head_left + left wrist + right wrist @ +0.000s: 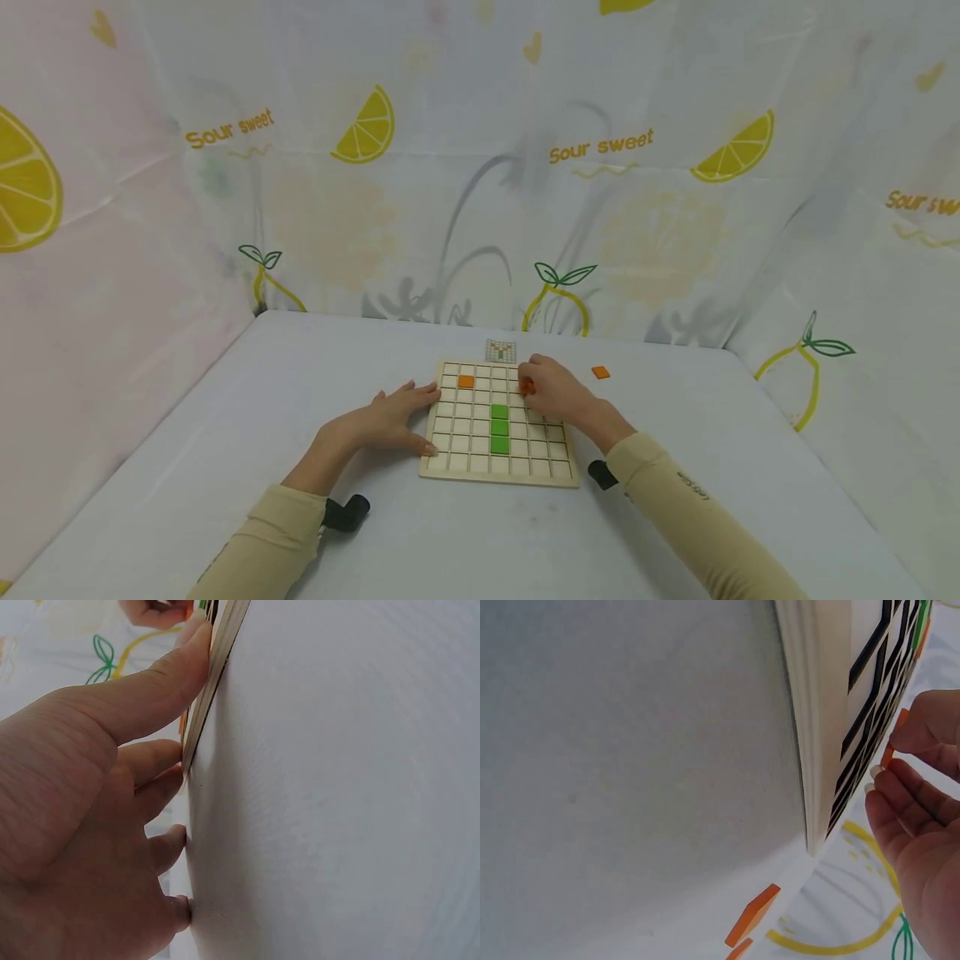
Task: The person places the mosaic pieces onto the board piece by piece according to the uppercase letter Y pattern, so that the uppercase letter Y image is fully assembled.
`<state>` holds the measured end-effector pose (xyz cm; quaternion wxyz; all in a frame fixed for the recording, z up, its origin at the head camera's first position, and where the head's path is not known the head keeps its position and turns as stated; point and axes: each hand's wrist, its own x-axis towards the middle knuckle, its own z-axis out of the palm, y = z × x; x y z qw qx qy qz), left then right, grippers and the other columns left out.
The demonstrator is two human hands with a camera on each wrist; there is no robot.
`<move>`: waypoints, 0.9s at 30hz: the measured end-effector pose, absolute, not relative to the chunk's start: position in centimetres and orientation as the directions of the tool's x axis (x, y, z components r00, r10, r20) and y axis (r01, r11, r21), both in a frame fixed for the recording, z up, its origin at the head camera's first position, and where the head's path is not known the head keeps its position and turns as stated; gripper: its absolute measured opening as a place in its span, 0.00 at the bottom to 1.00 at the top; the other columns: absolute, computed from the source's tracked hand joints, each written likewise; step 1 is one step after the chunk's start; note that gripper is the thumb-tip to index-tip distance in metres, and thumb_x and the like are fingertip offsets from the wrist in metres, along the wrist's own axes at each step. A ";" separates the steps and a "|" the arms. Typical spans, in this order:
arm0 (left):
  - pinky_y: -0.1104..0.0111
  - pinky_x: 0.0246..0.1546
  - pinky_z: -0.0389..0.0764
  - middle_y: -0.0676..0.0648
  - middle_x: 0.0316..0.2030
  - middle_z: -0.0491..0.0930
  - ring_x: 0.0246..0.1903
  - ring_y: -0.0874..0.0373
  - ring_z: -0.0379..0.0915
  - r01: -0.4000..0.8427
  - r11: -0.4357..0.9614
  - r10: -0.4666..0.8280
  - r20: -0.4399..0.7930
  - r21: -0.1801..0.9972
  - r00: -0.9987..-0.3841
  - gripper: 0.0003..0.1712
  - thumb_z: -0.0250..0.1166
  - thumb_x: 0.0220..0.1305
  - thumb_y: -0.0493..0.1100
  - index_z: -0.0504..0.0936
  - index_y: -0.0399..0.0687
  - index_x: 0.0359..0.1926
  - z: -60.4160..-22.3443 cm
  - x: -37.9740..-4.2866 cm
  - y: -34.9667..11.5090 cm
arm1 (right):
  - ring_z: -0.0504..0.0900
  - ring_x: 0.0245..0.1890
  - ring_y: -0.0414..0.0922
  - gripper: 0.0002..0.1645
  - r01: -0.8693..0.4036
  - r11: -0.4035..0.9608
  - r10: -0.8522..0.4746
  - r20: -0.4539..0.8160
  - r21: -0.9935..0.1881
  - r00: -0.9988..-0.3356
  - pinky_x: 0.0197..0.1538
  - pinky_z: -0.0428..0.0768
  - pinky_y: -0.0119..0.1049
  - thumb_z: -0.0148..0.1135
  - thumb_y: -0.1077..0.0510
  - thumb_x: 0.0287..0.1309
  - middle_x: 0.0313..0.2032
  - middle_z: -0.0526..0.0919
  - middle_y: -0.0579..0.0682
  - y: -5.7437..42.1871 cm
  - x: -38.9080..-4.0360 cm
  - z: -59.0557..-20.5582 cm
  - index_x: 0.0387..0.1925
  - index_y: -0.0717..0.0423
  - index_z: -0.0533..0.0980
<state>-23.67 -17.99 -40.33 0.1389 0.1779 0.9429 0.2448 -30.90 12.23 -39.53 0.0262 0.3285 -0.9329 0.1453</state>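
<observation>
A wooden grid board (pixel 498 478) lies flat on the table. Three green tiles (pixel 499 427) fill a column of squares near its middle, and one orange tile (pixel 466 382) sits in the upper left. My left hand (pixel 393 421) rests along the board's left edge, fingers spread, thumb and fingertips touching the frame; in the left wrist view the thumb (pixel 161 686) lies at the rim. Over the upper right squares, my right hand (pixel 555 390) pinches another orange tile (pixel 887 754) between thumb and fingers, partly hidden by them.
Beyond the board's far edge lies a small card (pixel 501 351) with a printed grid pattern. A loose orange tile (pixel 601 372) is on the table right of the board. The white table (pixel 480 542) meets lemon-printed cloth walls (pixel 465 208) at the back and sides.
</observation>
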 end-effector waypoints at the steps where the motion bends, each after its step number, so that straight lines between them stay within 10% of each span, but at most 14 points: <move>1: 0.34 0.73 0.37 0.48 0.78 0.53 0.79 0.41 0.38 0.266 0.818 0.402 -0.176 0.511 -0.899 0.55 0.75 0.51 0.58 0.60 0.49 0.76 -40.3 -23.7 -18.0 | 0.66 0.30 0.42 0.09 -0.627 0.736 -0.610 0.151 -0.255 -0.778 0.35 0.68 0.34 0.60 0.70 0.53 0.30 0.71 0.46 12.2 -30.9 -39.5 0.31 0.53 0.76; 27: 0.32 0.72 0.37 0.47 0.78 0.53 0.79 0.40 0.38 0.275 0.813 0.413 -0.174 0.514 -0.894 0.56 0.75 0.51 0.58 0.59 0.49 0.76 -40.4 -23.7 -18.0 | 0.63 0.29 0.42 0.08 -0.722 0.643 -0.694 0.205 -0.255 -0.690 0.34 0.66 0.33 0.61 0.69 0.53 0.28 0.71 0.48 8.8 -30.4 -39.9 0.29 0.53 0.75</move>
